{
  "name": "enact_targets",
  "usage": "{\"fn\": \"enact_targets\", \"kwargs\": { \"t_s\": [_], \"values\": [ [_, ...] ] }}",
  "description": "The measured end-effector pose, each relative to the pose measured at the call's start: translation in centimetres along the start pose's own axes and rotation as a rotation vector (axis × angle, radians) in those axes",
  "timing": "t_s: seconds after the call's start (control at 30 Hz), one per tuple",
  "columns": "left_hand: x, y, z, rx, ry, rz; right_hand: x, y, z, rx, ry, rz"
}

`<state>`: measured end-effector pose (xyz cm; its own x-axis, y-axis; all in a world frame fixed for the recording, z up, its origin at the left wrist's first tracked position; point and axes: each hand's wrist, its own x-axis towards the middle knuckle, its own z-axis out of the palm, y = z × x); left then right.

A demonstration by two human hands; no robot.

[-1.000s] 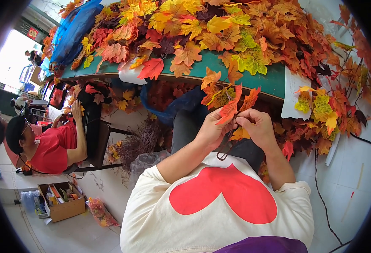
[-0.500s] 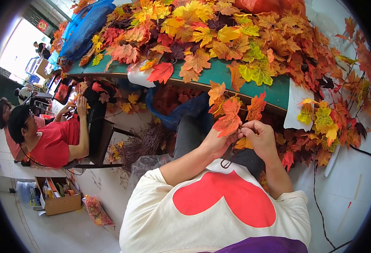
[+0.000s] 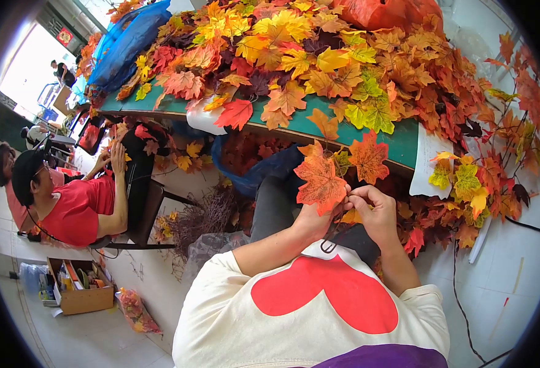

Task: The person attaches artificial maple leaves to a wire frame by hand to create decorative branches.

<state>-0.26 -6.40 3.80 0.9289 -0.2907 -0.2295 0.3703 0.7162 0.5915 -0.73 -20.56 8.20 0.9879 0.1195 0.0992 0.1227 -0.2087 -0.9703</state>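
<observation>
We are pinching the orange leaf sprig (image 3: pixel 331 175) at its stem with both our left hand (image 3: pixel 315 219) and right hand (image 3: pixel 377 211) closed on it, leaves fanning just above the grip, and tugging unevenly could be snapping a leaf loose.

Your hands pinch an orange maple leaf (image 3: pixel 320 180); your cream shirt (image 3: pixel 310 319) shows a red heart; upper centre, a green tabletop (image 3: pixel 399 138).

Pale tiled floor (image 3: pixel 86 343). Green-topped table (image 3: pixel 405 138) runs across the upper area. Black chair (image 3: pixel 144 202) at left. Bright daylight enters through an opening (image 3: pixel 27 67) at upper left.
</observation>
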Motion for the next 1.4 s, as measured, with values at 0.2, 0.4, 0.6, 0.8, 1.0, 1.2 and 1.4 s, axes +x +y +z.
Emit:
{"fn": "enact_targets", "kwargs": {
  "t_s": [0.2,0.4,0.6,0.8,1.0,1.2,1.4],
  "values": [
    [0.2,0.2,0.0,0.399,0.033,0.195,-0.1,-0.5,0.3,-0.020,-0.007,-0.035],
    [0.3,-0.3,-0.8,0.721,-0.026,0.347,-0.3,0.3,0.3,0.031,0.028,0.016],
    [0.0,0.2,-0.5,1.061,-0.090,0.447,-0.7,0.1,0.2,-0.052,0.051,-0.018],
    [-0.2,-0.9,0.5,0.383,0.008,0.216,-0.6,-0.4,0.4,-0.054,0.051,0.028],
    [-0.6,-1.1,0.4,0.418,-0.002,0.230,-0.9,-0.2,0.8,-0.064,0.098,0.006],
    [-0.4,-1.4,0.6,0.399,0.066,0.220,-0.9,0.2,1.0,-0.091,0.109,-0.030],
    [0.0,-1.8,0.1,0.411,0.076,0.198,-0.9,0.6,1.5,-0.208,0.177,-0.104]
  ]
}}
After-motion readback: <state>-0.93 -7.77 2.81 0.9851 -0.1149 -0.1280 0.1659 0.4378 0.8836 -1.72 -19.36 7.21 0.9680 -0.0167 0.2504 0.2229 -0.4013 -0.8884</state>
